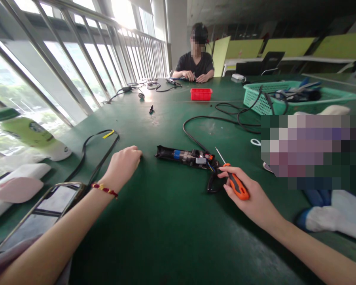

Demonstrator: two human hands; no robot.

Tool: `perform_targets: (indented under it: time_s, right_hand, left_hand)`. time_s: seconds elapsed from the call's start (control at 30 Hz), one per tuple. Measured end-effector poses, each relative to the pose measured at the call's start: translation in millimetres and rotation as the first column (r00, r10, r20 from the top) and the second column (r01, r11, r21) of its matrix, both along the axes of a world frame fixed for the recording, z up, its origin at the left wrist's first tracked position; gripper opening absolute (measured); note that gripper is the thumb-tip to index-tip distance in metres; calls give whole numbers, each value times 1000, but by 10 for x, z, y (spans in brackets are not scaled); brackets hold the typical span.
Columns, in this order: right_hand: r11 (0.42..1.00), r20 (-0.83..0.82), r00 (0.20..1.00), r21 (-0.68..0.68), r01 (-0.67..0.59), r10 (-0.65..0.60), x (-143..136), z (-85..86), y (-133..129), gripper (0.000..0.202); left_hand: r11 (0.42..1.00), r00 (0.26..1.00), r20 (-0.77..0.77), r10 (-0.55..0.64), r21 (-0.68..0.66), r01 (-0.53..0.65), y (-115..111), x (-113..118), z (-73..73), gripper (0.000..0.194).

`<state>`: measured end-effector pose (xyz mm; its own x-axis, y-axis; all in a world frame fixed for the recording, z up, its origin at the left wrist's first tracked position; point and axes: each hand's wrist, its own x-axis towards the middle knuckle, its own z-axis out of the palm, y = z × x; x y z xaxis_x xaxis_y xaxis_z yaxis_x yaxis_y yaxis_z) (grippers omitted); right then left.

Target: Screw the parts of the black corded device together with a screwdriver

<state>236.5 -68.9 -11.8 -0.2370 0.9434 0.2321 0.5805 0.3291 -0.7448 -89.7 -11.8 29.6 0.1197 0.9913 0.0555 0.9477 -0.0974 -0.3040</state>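
Note:
My right hand (247,194) holds a screwdriver (239,185) with an orange and black handle. Its thin metal shaft points up and to the left. Beside those fingers lies an opened black handheld electric tool (185,157), its inner parts bare: a blue-banded cylinder, a grey box and some wires. A black looped handle part (214,184) sticks out at its near right end. My left hand (123,164) rests on the table left of the tool, apart from it. Its fingers are curled with the tips turned away, so anything inside them is hidden.
A black cable (192,118) runs from the tool toward a green basket (264,107) of tools. A red tray (201,94) and a small black piece (151,109) lie farther off. A phone (47,209), strap (84,148) and bottle (32,132) are left. Another person (195,63) sits opposite.

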Motion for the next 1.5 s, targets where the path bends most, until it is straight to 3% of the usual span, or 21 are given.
perform_targets:
  time_s: [0.1, 0.23, 0.33, 0.5, 0.6, 0.73, 0.9, 1.27, 1.5]
  right_hand:
    - [999, 1, 999, 13, 36, -36, -14, 4, -4, 33]
    - [995, 9, 996, 31, 91, -91, -23, -5, -13, 34]
    - [997, 50, 996, 34, 70, -72, -11, -16, -15, 34]
    - [999, 51, 998, 26, -30, 29, -1, 12, -25, 35]
    - [988, 49, 987, -16, -155, 156, -34, 58, -62, 38]
    - [967, 37, 967, -55, -250, 252, -75, 95, -103, 40]
    - [967, 30, 967, -35, -253, 254, -75, 83, -89, 39]
    - [962, 44, 961, -1, -274, 274, -61, 60, -82, 42]
    - [963, 55, 961, -11, -270, 270, -53, 63, -82, 42]
  left_hand:
    - [976, 976, 12, -219, -3, 219, -272, 398, -49, 24]
    - [811, 809, 55, -585, 32, 584, -514, 794, -142, 19]
    - [740, 729, 125, -673, 102, 665, -516, 877, -208, 16]
    - [818, 702, 430, -568, 208, 536, -419, 831, -271, 9]
    - [862, 636, 589, -498, 256, 438, -387, 813, -248, 9]
    - [876, 530, 698, -482, 391, 283, -310, 828, -173, 8]
    - [895, 487, 751, -446, 385, 225, -186, 905, -137, 9]
    - [920, 565, 726, -392, 321, 225, -201, 932, -129, 10]
    - [919, 572, 720, -393, 328, 219, -198, 937, -131, 9]
